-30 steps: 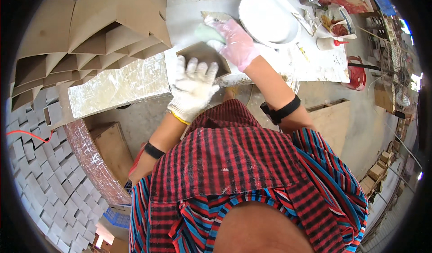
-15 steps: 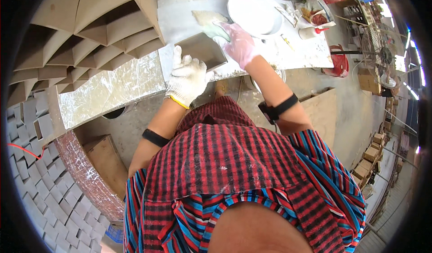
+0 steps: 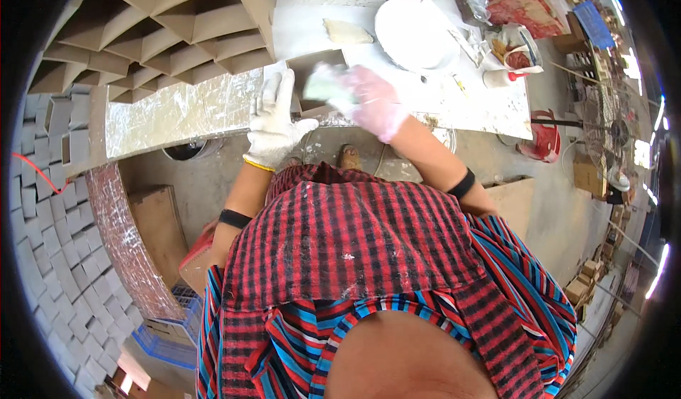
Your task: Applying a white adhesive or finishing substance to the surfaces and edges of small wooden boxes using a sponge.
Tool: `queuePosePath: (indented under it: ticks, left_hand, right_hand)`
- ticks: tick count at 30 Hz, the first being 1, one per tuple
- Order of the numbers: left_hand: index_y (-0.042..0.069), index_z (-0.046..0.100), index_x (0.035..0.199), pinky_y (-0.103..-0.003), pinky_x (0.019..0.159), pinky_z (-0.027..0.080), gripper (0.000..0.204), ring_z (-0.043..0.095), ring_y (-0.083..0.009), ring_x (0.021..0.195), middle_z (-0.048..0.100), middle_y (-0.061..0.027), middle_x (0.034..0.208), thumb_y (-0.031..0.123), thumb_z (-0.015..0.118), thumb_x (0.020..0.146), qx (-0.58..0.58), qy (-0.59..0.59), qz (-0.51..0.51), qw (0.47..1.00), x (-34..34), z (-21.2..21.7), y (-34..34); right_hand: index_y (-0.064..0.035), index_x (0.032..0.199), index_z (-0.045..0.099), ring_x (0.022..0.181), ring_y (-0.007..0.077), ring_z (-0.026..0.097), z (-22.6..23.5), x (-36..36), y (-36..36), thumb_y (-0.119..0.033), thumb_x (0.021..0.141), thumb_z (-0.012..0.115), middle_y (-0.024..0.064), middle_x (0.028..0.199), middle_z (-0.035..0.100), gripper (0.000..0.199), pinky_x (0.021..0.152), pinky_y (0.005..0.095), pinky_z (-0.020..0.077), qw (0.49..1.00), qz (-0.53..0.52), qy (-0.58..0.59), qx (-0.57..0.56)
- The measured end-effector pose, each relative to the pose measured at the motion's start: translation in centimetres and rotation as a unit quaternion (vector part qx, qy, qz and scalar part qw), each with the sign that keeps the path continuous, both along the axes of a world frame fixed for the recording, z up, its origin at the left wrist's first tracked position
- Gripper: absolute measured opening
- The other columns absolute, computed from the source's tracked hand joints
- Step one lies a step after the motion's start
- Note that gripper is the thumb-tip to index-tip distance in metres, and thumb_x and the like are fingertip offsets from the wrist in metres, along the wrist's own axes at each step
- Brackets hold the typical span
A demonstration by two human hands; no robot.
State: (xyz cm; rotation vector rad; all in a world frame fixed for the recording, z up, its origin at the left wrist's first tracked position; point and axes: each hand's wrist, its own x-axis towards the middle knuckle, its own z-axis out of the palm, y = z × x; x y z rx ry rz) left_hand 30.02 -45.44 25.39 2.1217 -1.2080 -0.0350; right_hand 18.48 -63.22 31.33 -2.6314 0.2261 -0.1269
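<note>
A brown open box [image 3: 305, 62] sits at the near edge of the white-covered worktable. My left hand [image 3: 273, 119], in a white knit glove with a yellow cuff edge, is beside the box's left side with its fingers stretched out and thumb apart. Whether it touches the box I cannot tell. In a thin, pinkish see-through glove, my right hand [image 3: 374, 101] grips a pale green cloth [image 3: 326, 87], held over the box's right and near part. Motion blurs the cloth, and together with my hand it hides part of the box. A cream-coloured pad [image 3: 347, 31] lies beyond the box.
Stacked brown boxes [image 3: 206, 23] rise at the left of the table. A white round tub [image 3: 415, 37] stands behind my right hand, with a white bottle with a red tip [image 3: 500, 78] farther right. Many grey boxes [image 3: 64, 243] are piled at far left; a fan [image 3: 603, 126] stands at right.
My right hand has drawn the green cloth nearer and left, from beside the cream pad to over the box. My left hand's fingers have straightened upward beside the box.
</note>
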Motion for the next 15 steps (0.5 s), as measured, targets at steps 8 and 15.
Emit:
queuePosePath:
  ticks: [8,15]
  left_hand:
    - [0.024,0.04,0.135,-0.039,0.099,0.037,0.075,0.041,-0.032,0.123,0.041,-0.0136,0.135,0.038,0.073,0.068,0.067,0.106,0.084,0.989,-1.6,-0.2,-0.6]
    - [0.029,0.037,0.136,-0.039,0.101,0.036,0.079,0.041,-0.0324,0.123,0.042,-0.0158,0.134,0.029,0.075,0.066,0.052,0.118,0.09,0.988,-1.6,-1.0,-0.8]
  right_hand:
    - [-0.0166,0.114,0.056,0.092,0.0321,0.055,-2.5,-0.9,-2.4,-0.007,0.077,0.057,0.0138,0.1,0.053,0.037,0.08,0.0391,0.0466,0.986,0.079,0.101,-0.11]
    - [-0.0054,0.102,0.056,0.096,0.0351,0.055,0.4,0.8,-1.9,-0.023,0.087,0.047,0.02,0.1,0.055,0.025,0.083,0.0413,0.0445,0.984,0.118,0.111,-0.081]
